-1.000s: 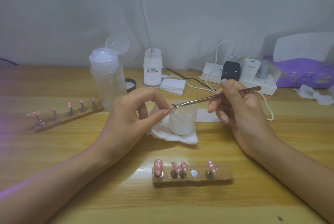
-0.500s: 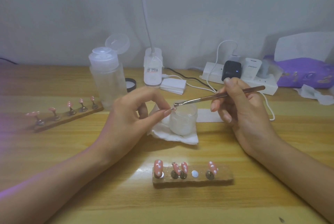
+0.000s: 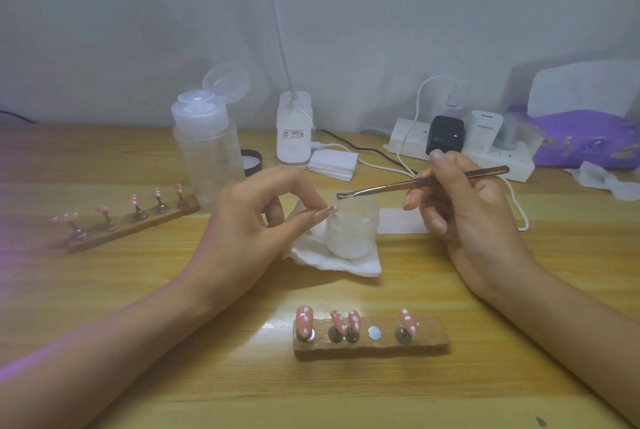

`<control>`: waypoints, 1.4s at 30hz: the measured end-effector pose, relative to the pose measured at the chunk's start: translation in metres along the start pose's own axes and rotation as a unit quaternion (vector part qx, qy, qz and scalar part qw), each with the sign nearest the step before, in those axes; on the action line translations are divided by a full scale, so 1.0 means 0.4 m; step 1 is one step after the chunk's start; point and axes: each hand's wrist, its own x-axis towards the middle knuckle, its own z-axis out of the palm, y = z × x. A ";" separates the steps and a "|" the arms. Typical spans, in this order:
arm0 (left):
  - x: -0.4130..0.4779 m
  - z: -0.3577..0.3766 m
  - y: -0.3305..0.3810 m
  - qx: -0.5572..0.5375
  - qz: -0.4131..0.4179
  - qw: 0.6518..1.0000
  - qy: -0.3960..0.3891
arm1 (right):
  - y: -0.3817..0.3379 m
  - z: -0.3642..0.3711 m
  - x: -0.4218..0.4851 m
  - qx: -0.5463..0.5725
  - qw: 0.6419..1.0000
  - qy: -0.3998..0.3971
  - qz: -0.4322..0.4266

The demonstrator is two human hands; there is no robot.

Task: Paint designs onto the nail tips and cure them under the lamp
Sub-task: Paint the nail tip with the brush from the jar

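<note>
Pink nail tips (image 3: 304, 319): four on near holder (image 3: 429, 342), five on far holder (image 3: 138, 229).

Pale wooden surface (image 3: 104, 290), grain running side to side, plain grey-white wall (image 3: 138, 13) rising behind the surface, soft shadows on it, faint violet glow at the surface's left edge
</note>
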 end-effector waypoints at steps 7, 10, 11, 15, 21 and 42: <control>0.001 -0.002 0.002 0.006 0.004 1.000 -0.004 | 0.003 0.001 0.003 -0.013 1.000 -0.008 -0.004; -0.001 -0.002 0.001 0.004 0.003 1.000 -0.004 | 0.002 -0.002 0.001 0.004 1.000 -0.026 -0.015; -0.001 -0.002 0.002 0.002 0.000 1.000 -0.003 | 0.002 0.000 0.001 -0.001 0.999 -0.033 -0.016; 0.000 0.000 0.004 -0.005 -0.009 1.000 -0.001 | 0.004 0.000 0.003 -0.016 1.000 -0.004 -0.001; -0.001 -0.002 0.000 -0.022 -0.023 0.999 -0.005 | 0.001 0.004 -0.002 -0.017 1.000 -0.019 -0.013; -0.003 -0.003 0.007 -0.042 -0.047 0.998 -0.016 | 0.003 -0.003 0.000 -0.022 1.000 0.015 -0.016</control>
